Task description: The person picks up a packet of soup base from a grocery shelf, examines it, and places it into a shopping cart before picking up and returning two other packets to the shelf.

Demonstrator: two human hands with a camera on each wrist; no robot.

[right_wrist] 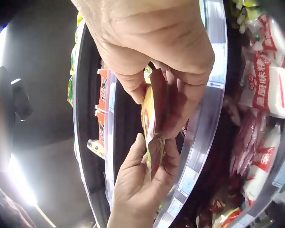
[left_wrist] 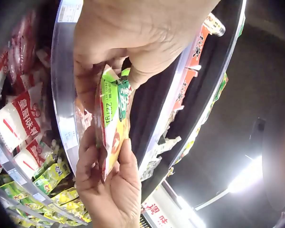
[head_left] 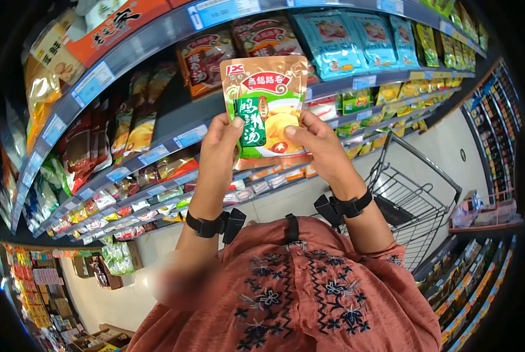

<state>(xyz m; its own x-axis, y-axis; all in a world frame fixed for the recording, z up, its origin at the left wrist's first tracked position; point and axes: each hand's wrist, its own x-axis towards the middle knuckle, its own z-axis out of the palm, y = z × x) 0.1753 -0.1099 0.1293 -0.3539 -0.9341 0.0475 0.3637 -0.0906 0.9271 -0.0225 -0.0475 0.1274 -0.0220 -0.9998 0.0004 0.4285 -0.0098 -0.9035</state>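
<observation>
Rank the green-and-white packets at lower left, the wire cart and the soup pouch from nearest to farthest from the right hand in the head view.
1. Soup pouch: pinched in the right hand, nearest.
2. Wire cart: lower, on the right.
3. Green-and-white packets: far lower left.

Near the upper centre of the frame: one chicken soup pouch (head_left: 269,132), one left hand (head_left: 220,141), one right hand (head_left: 324,146). Below are two black wristbands (head_left: 202,225); at right, one wire shopping cart (head_left: 394,212). Upper right of centre: three light blue pouches (head_left: 331,47). Top centre: at least two brown pouches (head_left: 202,73), overlap obscuring the exact count.
</observation>
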